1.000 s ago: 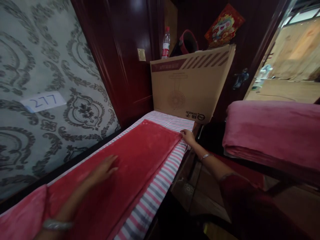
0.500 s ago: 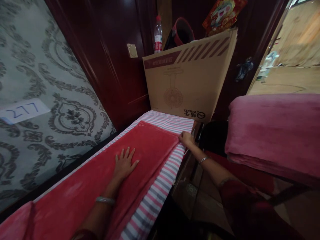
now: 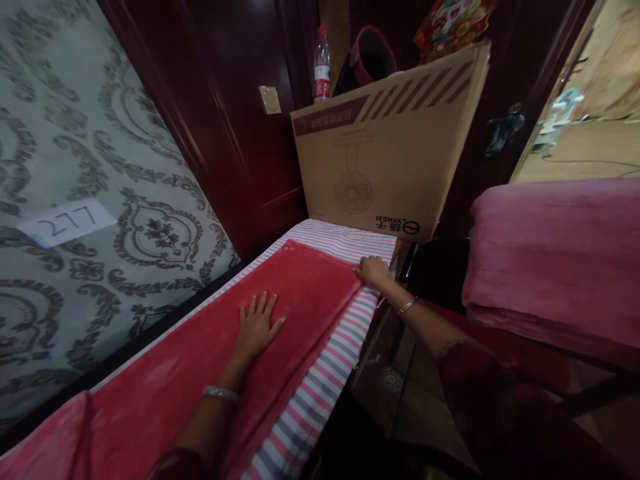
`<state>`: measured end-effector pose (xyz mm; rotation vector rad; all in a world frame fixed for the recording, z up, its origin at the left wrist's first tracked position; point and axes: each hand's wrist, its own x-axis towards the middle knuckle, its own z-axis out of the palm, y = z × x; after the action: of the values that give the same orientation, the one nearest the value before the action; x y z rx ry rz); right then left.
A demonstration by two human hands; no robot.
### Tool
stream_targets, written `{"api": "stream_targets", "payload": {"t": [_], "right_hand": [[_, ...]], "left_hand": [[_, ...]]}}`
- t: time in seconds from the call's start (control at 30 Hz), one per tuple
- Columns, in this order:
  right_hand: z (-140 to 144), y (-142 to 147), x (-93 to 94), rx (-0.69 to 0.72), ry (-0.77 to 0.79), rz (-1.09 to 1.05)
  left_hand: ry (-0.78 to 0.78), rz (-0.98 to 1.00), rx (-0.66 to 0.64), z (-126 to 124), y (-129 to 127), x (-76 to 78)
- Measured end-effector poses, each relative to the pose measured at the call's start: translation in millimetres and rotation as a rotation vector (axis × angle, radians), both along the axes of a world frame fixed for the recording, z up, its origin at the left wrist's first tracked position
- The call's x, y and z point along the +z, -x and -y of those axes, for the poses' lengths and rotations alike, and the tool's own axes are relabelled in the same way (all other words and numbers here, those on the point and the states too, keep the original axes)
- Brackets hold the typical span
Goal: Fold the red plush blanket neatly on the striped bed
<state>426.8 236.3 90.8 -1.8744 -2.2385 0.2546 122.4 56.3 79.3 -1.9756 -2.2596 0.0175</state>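
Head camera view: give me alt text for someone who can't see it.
A bare left hand lies spread on a red cloth, the right hand curled at its far right corner. Striped fabric lies beneath; a cardboard box stands behind.

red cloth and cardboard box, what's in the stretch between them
In the head view, a strip of striped cloth lies between the red cloth and the cardboard box.
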Motion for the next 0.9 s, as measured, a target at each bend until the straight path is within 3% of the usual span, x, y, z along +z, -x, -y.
{"api": "stream_targets", "payload": {"t": [0.2,0.4,0.53,0.63,0.73,0.8,0.9], "right_hand": [[-6.9,-11.5,-10.4,0.078,0.025,0.009],[-9.0,-8.9,0.2,0.052,0.027,0.031],[3.2,39.7,18.6,0.145,-0.104,0.007],[14.2,97.0,22.9,0.455,-0.193,-0.077],[9.7,137.4,13.5,0.693,-0.2,-0.093],[-3.5,144.9,0.8,0.701,-0.174,-0.034],[-27.2,137.1,-21.3,0.601,-0.147,0.026]], "left_hand": [[-0.02,0.126,0.027,-0.5,21.5,8.4],[-0.074,0.065,0.354,13.3,63.8,5.3],[-0.073,0.035,0.363,18.4,64.3,0.0],[-0.072,0.034,0.359,18.0,61.2,-0.8],[-0.079,0.049,0.37,17.1,62.9,-1.8],[-0.068,0.063,0.378,16.9,65.0,-3.0],[-0.039,0.076,0.389,17.4,65.4,-5.1]]}}
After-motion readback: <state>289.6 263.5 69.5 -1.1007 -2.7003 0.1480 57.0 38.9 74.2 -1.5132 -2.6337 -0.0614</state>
